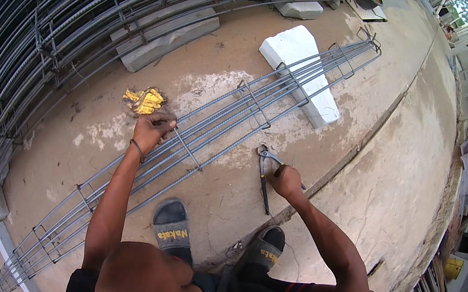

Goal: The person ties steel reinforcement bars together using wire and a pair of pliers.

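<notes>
A long, narrow rebar cage [229, 117] of steel bars and stirrups runs slantwise before me, from the lower left to the upper right. My left hand [153, 129] is at the cage's far-side bar, beside the corner of a stirrup [189, 149]. Its thumb and fingers are pinched together there; whatever lies between them is too small to make out. In my right hand [286, 183] is a pair of pincers [266, 167], gripped by one handle, with the handles spread apart. The pincers' head is up, to the right of the cage and apart from it.
A white block [303, 65] props the cage's far end. Yellow gloves [145, 100] lie on the ground beyond my left hand. Stacked rebar cages [46, 46] fill the left side, near a concrete block [169, 36]. My sandalled feet [172, 219] are close to the cage.
</notes>
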Demonstrator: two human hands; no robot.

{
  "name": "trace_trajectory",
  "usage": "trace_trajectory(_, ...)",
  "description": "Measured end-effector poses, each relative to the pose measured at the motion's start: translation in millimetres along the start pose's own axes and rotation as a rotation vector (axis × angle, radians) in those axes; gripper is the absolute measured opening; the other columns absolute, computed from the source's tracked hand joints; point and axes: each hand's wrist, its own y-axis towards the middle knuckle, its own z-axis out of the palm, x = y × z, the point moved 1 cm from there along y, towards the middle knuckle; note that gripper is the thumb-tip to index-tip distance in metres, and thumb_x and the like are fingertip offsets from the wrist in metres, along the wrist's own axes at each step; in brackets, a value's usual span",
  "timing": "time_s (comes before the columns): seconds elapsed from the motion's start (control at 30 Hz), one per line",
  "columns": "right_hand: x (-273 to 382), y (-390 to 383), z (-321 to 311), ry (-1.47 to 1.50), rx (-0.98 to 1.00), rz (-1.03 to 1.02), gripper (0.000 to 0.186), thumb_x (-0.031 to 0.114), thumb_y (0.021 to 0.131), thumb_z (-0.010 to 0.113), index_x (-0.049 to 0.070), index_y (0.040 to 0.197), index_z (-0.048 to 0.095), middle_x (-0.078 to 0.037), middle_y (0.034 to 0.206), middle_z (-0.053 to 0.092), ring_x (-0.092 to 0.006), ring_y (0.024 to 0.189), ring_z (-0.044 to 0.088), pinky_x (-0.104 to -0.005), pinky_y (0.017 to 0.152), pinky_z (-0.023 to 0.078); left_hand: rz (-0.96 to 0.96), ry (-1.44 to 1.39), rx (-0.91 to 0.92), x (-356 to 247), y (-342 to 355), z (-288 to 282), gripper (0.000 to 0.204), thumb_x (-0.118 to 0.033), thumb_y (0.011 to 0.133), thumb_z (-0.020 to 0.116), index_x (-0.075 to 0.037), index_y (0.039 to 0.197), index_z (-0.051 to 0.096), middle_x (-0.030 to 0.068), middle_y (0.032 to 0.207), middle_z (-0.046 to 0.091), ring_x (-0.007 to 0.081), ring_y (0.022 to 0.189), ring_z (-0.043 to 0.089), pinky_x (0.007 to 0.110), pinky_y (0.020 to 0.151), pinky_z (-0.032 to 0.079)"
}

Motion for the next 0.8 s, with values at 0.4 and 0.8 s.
trace_trajectory(0.4,21,-23,-32,0.118,0.229,-0.010,0.038,0.039,0.080,0.072,0.004,0.093,0.063,-0.020,0.080,0.067,-0.0394,0.079,0.066,-0.0436,0.072,0.051,0.049,0.119,-0.013,9,0,-4,0.020,-0.015,0.089,0.067,-0.005,0.107,0.069,0.0055,0.087,0.069,0.0130,0.069,0.061,0.026,0.060,0.049)
trace_trajectory(0.8,23,-24,-42,-0.071,-0.142,-0.142,0.025,0.023,0.081,0.059,-0.003,0.082,0.057,-0.026,0.077,0.065,-0.0451,0.075,0.064,-0.0520,0.071,0.051,0.484,0.401,-0.330,-7,-20,8,0.022,-0.012,0.086,0.070,-0.003,0.107,0.069,0.0075,0.092,0.068,0.0150,0.075,0.062,0.029,0.065,0.051)
